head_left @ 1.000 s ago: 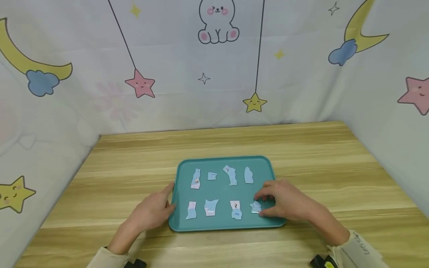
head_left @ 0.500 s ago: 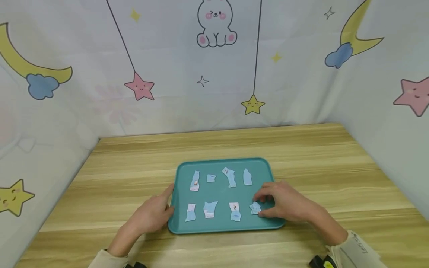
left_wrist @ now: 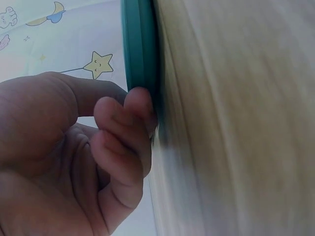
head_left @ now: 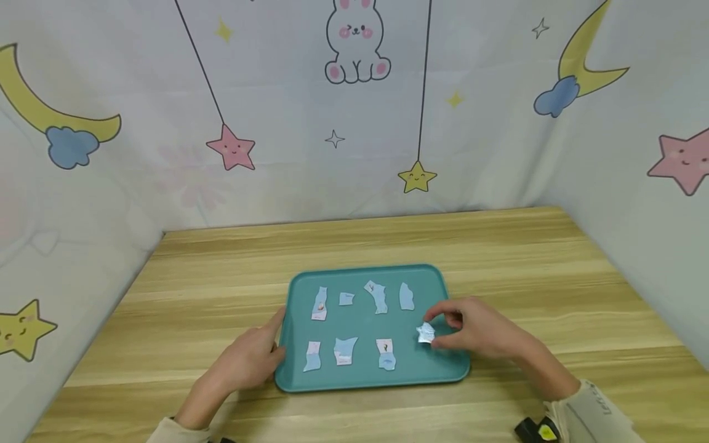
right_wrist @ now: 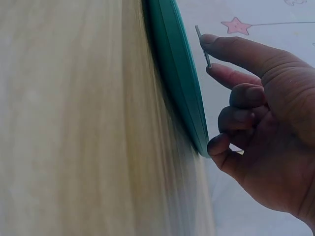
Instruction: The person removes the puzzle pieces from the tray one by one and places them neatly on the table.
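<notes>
A small, irregular light-blue puzzle piece (head_left: 426, 333) is tilted above the right part of the teal tray (head_left: 360, 384), its face catching the light. My right hand (head_left: 477, 327) pinches it by its edges between thumb and forefinger; in the right wrist view the puzzle piece (right_wrist: 203, 47) shows edge-on as a thin sliver, apart from the tray. At the tray's left side, my left hand (head_left: 252, 358) grips the rim. The left wrist view shows thumb and fingertips on the tray edge (left_wrist: 141, 44), with the other fingers curled below.
Several other flat pieces lie apart on the tray in two rows, including a blue piece (head_left: 407, 296) at the back right and a white-and-blue piece (head_left: 386, 354) in front. The tray rests on a wooden table (head_left: 194, 277), with a printed white cloth (head_left: 288, 166) behind.
The right hand has lifted the puzzle piece off the tray and tilted it. The left hand stays at the tray's left rim. The head view has shifted slightly.
</notes>
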Available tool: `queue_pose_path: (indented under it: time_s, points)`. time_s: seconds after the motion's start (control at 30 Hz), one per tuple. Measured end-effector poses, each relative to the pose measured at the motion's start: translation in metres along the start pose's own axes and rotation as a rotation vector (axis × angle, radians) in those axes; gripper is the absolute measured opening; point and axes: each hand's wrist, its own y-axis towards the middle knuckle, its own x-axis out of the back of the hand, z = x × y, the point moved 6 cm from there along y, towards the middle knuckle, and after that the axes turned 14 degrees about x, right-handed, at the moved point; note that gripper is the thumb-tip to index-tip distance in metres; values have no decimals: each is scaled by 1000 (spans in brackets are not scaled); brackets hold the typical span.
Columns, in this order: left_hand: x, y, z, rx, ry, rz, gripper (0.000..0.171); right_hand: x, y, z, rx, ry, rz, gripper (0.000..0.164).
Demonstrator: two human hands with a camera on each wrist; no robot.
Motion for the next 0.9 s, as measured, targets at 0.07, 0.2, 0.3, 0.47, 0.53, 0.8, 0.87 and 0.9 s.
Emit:
queue_pose_path:
  time_s: [0.07,0.2,0.3,0.47,0.53,0.8,0.87,0.9]
  points:
    - [0,0,0,-7,-2,1,78,2,-1,-2,-14,10,-9,32]
    - [-1,0,2,9,-7,7,79,5,-3,-4,-2,14,-41,33]
    - [-1,0,4,12,-12,12,80,8,-4,-6,2,17,-59,33]
    - [-2,-1,6,-8,-15,19,80,12,-6,-11,-28,32,-77,34]
    - [-2,-1,6,-9,-14,22,81,15,-7,-13,-35,38,-88,35]
    - [-2,-1,8,11,-9,35,83,29,-12,-19,-56,67,-139,39]
    - [-1,-1,8,10,-10,36,83,32,-13,-21,-60,70,-150,40]
    - [-1,-1,9,14,-10,37,83,34,-13,-22,-63,71,-155,41]
